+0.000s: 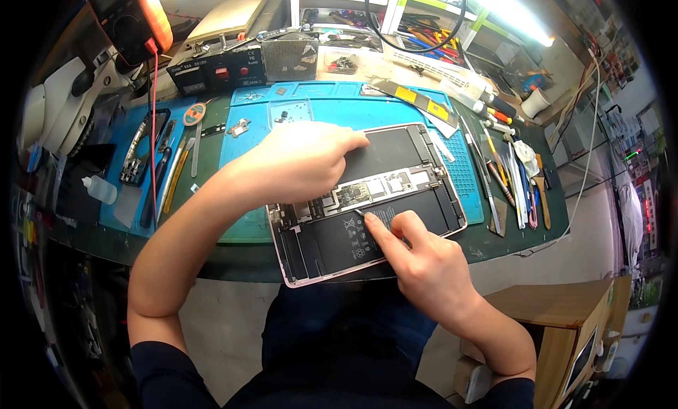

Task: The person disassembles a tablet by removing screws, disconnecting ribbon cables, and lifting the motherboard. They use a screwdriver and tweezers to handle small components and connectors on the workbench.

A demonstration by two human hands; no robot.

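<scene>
An opened tablet (413,222) with a pale pink rim lies tilted at the mat's front edge, its black batteries and bare circuit board (381,187) exposed. My left hand (300,162) bends over its upper left part. Its index finger stretches along the upper battery; the other fingers are curled, their tips and anything in them hidden. In my right hand (424,250) a thin, dark-tipped tool (359,212) is pinched, its point at the board's lower edge. Most of it is covered by the fingers, so its kind is unclear.
The tablet overlaps a blue work mat (339,91). Tweezers and brushes (519,183) crowd the right side. Leftward lie a screwdriver (157,187), a small bottle (99,189) and a phone frame (141,148). A black instrument box (215,71) and a multimeter (120,21) stand behind.
</scene>
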